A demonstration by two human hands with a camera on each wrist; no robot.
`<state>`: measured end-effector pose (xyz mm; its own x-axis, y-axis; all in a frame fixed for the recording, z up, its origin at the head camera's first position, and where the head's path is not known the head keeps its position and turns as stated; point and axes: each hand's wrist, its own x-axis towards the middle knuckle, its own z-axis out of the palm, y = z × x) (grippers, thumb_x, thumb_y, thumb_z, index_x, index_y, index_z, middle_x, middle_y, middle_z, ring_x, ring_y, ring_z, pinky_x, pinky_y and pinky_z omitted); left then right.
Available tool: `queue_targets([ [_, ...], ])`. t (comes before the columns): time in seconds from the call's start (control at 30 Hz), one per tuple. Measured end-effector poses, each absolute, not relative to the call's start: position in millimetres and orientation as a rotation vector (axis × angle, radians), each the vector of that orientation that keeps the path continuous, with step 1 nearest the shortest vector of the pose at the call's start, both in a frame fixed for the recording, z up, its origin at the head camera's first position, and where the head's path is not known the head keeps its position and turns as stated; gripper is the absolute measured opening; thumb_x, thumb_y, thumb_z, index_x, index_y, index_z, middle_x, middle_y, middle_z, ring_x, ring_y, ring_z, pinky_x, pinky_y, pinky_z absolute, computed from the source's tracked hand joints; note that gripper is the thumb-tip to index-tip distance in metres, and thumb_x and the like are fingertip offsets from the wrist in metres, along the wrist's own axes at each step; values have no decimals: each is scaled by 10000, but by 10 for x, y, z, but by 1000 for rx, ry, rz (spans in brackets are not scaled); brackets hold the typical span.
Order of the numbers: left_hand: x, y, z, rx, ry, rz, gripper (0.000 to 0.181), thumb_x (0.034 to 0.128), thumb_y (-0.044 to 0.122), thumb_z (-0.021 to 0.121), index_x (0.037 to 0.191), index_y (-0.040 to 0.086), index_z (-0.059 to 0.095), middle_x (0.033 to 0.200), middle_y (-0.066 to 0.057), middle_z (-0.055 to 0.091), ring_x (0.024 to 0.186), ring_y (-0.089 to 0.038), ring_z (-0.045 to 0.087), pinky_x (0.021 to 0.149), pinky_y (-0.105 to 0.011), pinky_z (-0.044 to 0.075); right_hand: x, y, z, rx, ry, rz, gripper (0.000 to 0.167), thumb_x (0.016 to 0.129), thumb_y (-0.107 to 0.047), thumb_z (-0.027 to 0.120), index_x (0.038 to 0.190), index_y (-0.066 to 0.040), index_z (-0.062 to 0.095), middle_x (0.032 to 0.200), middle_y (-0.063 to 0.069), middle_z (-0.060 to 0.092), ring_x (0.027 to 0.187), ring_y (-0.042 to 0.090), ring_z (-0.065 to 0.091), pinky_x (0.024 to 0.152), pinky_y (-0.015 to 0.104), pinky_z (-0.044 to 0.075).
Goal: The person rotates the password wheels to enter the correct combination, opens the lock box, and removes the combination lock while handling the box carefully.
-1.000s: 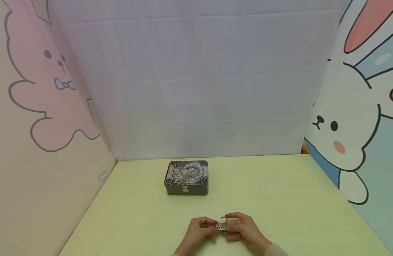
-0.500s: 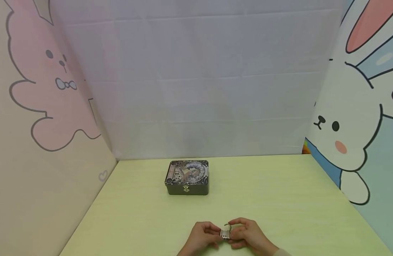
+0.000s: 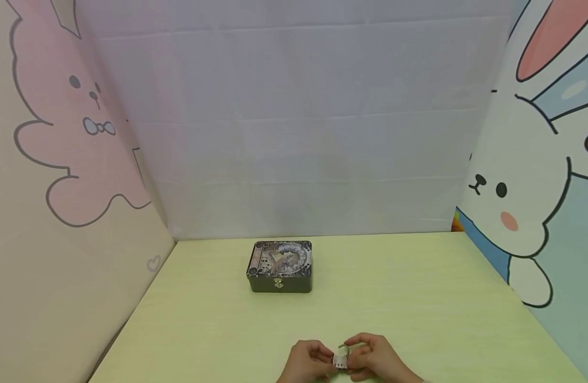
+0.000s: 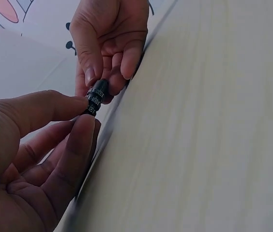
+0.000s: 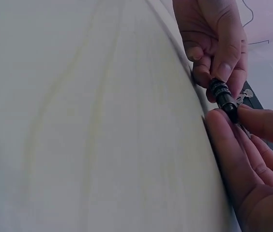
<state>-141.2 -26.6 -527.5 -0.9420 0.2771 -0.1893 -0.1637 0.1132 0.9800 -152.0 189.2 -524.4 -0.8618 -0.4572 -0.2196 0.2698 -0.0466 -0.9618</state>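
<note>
A small combination padlock (image 3: 340, 362) is held between both hands near the table's front edge. Its curved shackle (image 3: 345, 348) sticks up and stands open. My left hand (image 3: 304, 362) pinches the lock body from the left with thumb and fingers. From the other side my right hand (image 3: 377, 357) grips it, with its index finger at the shackle. In the left wrist view, rows of numbered dials show on the dark padlock (image 4: 96, 97). Seen from the right wrist, the padlock (image 5: 223, 99) lies between the two thumbs; fingers hide part of it.
Farther back on the yellow-green table (image 3: 409, 298) sits a dark tin box (image 3: 279, 266) with a picture on its lid. A metal clasp (image 3: 278, 283) is on its front. A white cloth backdrop (image 3: 299, 133) and rabbit-printed side panels surround the table.
Both hands, still holding the padlock, have moved a little nearer the front edge and slightly right. The box has stayed in its place on the table.
</note>
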Motion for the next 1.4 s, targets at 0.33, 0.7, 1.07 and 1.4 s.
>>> queue_targets([
  [0.33, -1324, -236, -5264, 104, 2083, 1866, 120, 722, -74, 741, 828, -17, 726, 772, -131, 726, 675, -199, 698, 622, -313, 586, -1479, 1925, -5278, -239, 1725, -1956, 270, 840, 70, 670, 1095, 140, 615, 793, 90, 708, 681, 155, 683, 620, 234, 584],
  [0.7, -1315, -220, -5190, 127, 2134, 1787, 120, 720, -79, 789, 790, -6, 724, 713, -107, 710, 634, -171, 684, 604, -302, 585, -1468, 1937, -5252, -291, 1915, -1838, 246, 794, 43, 711, 1027, 106, 665, 751, 62, 697, 662, 158, 655, 616, 239, 555],
  [1.07, -1347, -216, -5206, 228, 2213, 1713, 90, 725, -90, 780, 774, -35, 727, 685, -100, 699, 592, -121, 647, 556, -225, 546, -1501, 1933, -5239, -348, 2007, -1742, 243, 780, 31, 704, 1013, 96, 683, 749, 78, 696, 644, 151, 640, 585, 228, 527],
  [1.4, -1373, -192, -5181, 223, 2265, 1629, 64, 750, -58, 783, 788, -75, 735, 694, -119, 703, 611, -166, 662, 573, -251, 559, -1547, 1960, -5240, -364, 2021, -1697, 236, 776, 32, 713, 993, 125, 700, 762, 106, 709, 650, 129, 648, 584, 225, 528],
])
